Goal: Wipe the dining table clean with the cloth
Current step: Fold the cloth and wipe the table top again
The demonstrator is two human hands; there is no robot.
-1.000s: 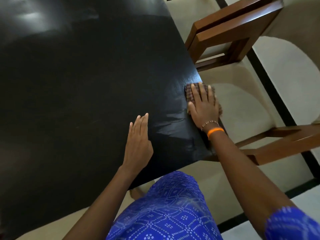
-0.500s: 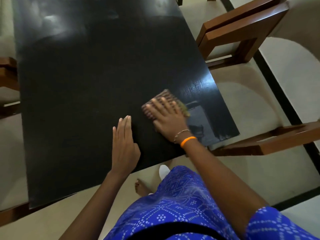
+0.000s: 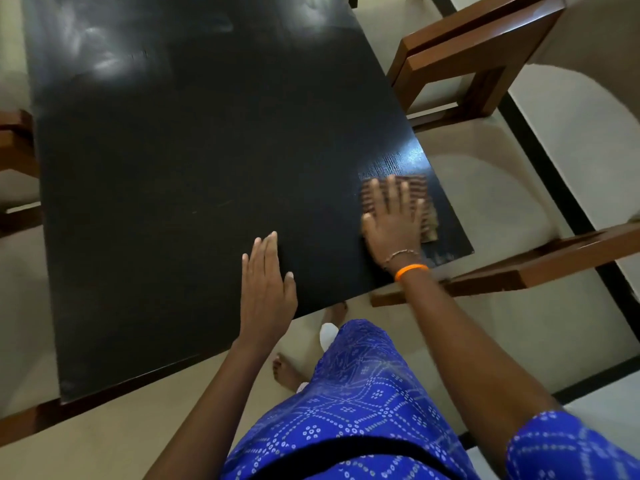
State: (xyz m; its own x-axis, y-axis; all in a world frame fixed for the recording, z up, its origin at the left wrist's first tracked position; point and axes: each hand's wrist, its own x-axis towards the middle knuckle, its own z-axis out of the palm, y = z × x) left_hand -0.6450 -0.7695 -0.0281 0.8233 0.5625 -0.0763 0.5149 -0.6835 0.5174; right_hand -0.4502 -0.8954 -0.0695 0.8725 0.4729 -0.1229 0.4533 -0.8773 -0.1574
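The glossy black dining table (image 3: 194, 174) fills the upper left of the view. A brown checked cloth (image 3: 420, 199) lies flat near the table's right edge, close to the near right corner. My right hand (image 3: 393, 221) presses on the cloth with straight, spread fingers, and the cloth shows blurred beyond the fingertips. My left hand (image 3: 266, 289) rests flat on the bare tabletop by the near edge, left of the cloth, fingers straight and together.
A wooden chair (image 3: 464, 60) with a pale seat stands at the table's right side. A second chair's wooden rail (image 3: 540, 261) runs beside the near right corner. Another wooden chair (image 3: 15, 147) shows at the left edge. My bare feet (image 3: 287, 372) stand under the near edge.
My right hand slid the cloth left toward the table's middle, then back right to the area by the right edge. My left hand stayed flat on the table.
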